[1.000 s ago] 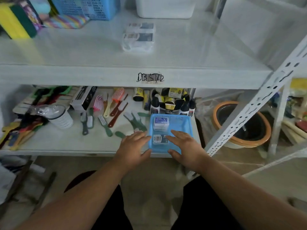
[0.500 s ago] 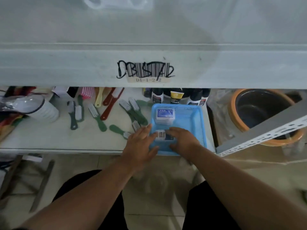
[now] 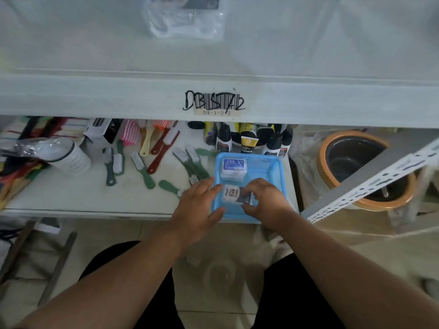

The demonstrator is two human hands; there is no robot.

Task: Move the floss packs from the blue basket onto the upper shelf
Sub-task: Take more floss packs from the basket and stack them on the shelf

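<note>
- The upper shelf [image 3: 308,55] now fills the whole top of the view, where a second ago its far edge and back wall showed; the person has leaned in close under its front lip, so the placing surface is right overhead.
- On that shelf a clear-wrapped floss pack [image 3: 183,17] lies at the far middle, blurred; judging by this, part of the transfer is already done.
- The lower shelf [image 3: 71,198] carries the blue basket [image 3: 268,167] at its near right corner, with green brushes [image 3: 190,162] just to its left and dark bottles [image 3: 249,141] behind it.
- The basket has not shifted across the three moments; two packs remain inside it.
- The far pack [image 3: 234,168] sits untouched against the basket's far left wall.
- The near pack [image 3: 231,194] is the one in hand: a second ago both hands hovered spread above it, now they have closed in on it from either side.
- The left hand [image 3: 199,207] presses its fingertips to the pack's left edge, thumb lying over the basket's near rim.
- The right hand [image 3: 263,200] curls over the pack's right end, fingers bent in a grasp.
- The pack looks tilted off the basket floor, so the lift seems just begun; carrying it up comes next.
</note>
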